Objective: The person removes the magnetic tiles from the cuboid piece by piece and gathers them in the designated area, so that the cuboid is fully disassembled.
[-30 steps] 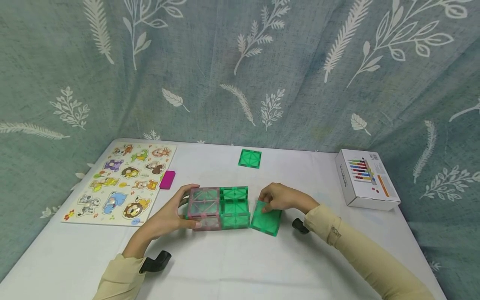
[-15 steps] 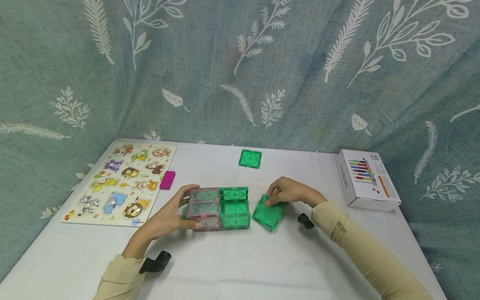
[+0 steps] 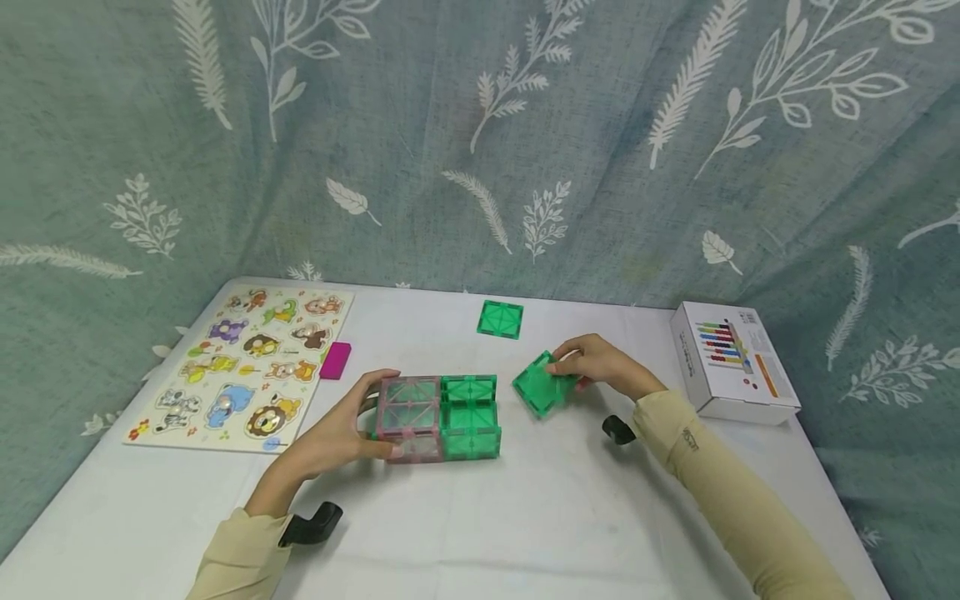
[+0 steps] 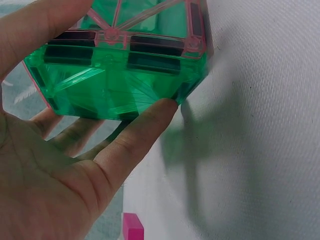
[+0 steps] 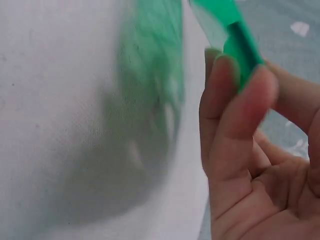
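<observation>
While the left hand [image 3: 337, 433] steadies the block structure [image 3: 438, 419] at the centre of the frame, thumb in front and fingers round the back, the right hand [image 3: 600, 367] has a green tile [image 3: 536, 387] pinched between thumb and fingers, right of centre. And what a see-through piece it is, clear green, turned cornerwise, a dark strip set along its edge in the right wrist view! The structure shows pink-framed panels on its left and green ones on its right, the green half open at the top; dark bars line its edges up close. A second green tile [image 3: 500, 319] lies flat on the white table [image 3: 450, 533], upper centre.

Some of this is hard to follow: the left fingers are partly lost behind the structure, the right wrist view cuts the held tile off at the top, and the green patch there is blurred. Over at the right, the white box [image 3: 738, 362] carries abacus artwork and print too small to read; the dark lettering on the right sleeve [image 3: 690, 442] is equally illegible.
</observation>
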A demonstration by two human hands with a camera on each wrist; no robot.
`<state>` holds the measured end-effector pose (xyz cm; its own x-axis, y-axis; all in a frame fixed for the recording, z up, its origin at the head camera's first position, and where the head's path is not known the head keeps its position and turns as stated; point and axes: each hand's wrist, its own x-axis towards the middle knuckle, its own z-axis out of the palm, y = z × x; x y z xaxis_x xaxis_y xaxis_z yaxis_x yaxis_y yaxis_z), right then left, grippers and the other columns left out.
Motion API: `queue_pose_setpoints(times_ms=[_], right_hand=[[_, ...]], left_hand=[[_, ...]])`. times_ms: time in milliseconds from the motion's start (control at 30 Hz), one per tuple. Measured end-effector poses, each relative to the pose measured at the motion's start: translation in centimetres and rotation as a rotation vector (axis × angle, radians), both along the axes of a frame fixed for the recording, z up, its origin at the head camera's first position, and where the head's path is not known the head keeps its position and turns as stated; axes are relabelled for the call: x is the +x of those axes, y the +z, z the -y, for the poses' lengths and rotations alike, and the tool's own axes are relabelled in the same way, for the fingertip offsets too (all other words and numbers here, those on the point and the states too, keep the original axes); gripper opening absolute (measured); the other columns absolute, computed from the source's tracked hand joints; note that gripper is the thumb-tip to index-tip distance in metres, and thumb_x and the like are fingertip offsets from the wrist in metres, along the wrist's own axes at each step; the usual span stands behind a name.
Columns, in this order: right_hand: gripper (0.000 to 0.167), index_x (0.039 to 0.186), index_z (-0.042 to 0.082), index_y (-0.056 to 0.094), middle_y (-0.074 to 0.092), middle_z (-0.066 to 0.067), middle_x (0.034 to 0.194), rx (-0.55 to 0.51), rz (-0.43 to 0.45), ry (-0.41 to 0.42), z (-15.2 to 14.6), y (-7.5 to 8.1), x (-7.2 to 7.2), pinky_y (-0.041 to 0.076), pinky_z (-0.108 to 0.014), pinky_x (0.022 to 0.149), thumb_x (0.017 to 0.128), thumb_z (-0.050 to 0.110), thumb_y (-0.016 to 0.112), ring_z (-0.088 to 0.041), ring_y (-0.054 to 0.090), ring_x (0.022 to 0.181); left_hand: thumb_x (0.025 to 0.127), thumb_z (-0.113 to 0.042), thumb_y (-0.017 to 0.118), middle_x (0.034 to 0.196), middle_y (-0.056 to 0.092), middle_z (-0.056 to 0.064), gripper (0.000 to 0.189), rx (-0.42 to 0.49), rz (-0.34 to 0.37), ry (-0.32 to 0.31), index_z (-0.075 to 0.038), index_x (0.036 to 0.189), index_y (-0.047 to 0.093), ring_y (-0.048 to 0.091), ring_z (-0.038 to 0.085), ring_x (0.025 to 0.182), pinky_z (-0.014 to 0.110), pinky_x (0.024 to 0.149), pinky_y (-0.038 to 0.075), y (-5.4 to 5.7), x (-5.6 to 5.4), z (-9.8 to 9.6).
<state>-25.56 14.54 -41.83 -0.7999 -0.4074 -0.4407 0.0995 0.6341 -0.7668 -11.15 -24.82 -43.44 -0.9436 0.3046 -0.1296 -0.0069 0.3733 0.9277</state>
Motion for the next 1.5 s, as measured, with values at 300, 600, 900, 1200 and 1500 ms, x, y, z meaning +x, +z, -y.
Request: queue_pose_setpoints(times_ms=[300,600,900,1200,1500], right_hand=[[0.055,0.148,0.0,0.04,0.053,-0.025,0.139,-0.156,0.033,-0.201,-0.3,-1.3,-1.3,0.06,-0.036,0.09,0.1,0.016,0.062,-0.021,0.069,0.099],[0.053,0.146,0.002,0.046,0.062,-0.011,0.118,-0.163,0.008,-0.396,-0.6,-2.3,-2.3,0.06,-0.027,0.081,0.098,0.018,0.064,-0.013,0.065,0.083],[0.051,0.141,-0.002,0.05,0.065,-0.014,0.115,-0.106,-0.044,-0.528,-0.2,-2.6,-3.2,0.06,-0.024,0.074,0.099,0.024,0.064,-0.005,0.068,0.069],[0.044,0.129,-0.003,0.061,0.071,-0.007,0.089,-0.049,-0.11,-0.519,0.0,-2.8,-3.5,0.059,-0.025,0.066,0.098,0.028,0.066,-0.007,0.067,0.061],[0.042,0.119,-0.006,0.067,0.072,-0.001,0.074,-0.058,-0.113,-0.51,-0.2,-3.3,-3.8,0.058,-0.023,0.061,0.098,0.03,0.066,-0.005,0.066,0.058]], left_hand=[[0.073,-0.007,0.087,0.16,0.024,0.02,0.105,0.003,0.001,-0.001,-0.018,0.156,0.023,0.014,0.056,0.15,0.057,0.1,0.052,-0.2,0.0,0.1],[0.073,-0.007,0.087,0.159,0.024,0.02,0.105,0.002,0.004,0.0,-0.019,0.155,0.023,0.016,0.055,0.15,0.054,0.098,0.053,-0.2,0.0,0.1],[0.073,-0.008,0.088,0.161,0.021,0.021,0.107,0.004,0.011,0.001,-0.018,0.156,0.021,0.012,0.055,0.151,0.056,0.099,0.052,-0.1,0.0,0.2],[0.073,-0.006,0.087,0.161,0.021,0.02,0.106,0.012,0.012,-0.005,-0.018,0.156,0.021,0.012,0.055,0.151,0.056,0.1,0.052,0.0,-0.1,0.1],[0.073,-0.011,0.088,0.161,0.022,0.021,0.106,-0.015,0.011,0.002,-0.019,0.156,0.022,0.014,0.056,0.15,0.057,0.099,0.052,0.0,-0.1,0.0]])
